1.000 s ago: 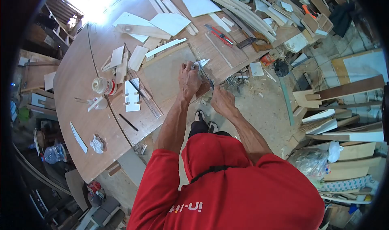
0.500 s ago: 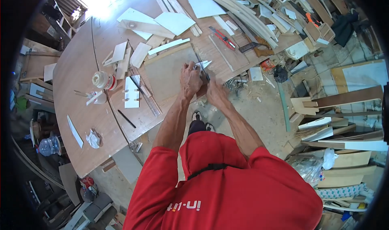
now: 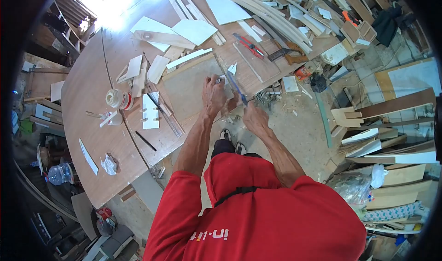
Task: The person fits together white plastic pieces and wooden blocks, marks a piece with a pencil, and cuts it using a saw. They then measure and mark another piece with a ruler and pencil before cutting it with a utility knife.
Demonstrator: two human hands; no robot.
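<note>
My left hand [image 3: 214,95] is closed at the right edge of a flat board [image 3: 184,84] on the workbench, pressing down a small pale piece [image 3: 223,80] that is mostly hidden by the fingers. In my right hand [image 3: 256,118], just past the bench edge, is a slim, bluish file [image 3: 235,84]. Its handle end sits in my closed fingers and its blade points up and left, beside the held piece. A small pointed white scrap [image 3: 232,68] lies by the file's far end.
On the bench [image 3: 87,123] lie a red utility knife [image 3: 251,45], a handsaw [image 3: 297,56], a glue jar [image 3: 119,99], a ruler [image 3: 172,123], a black pen [image 3: 146,141] and white-faced offcuts [image 3: 195,31]. Wood scraps [image 3: 317,22] crowd the right side.
My right hand has drawn back down and to the right, and more of the file's length now shows. My left hand stays in nearly the same place on the piece.
</note>
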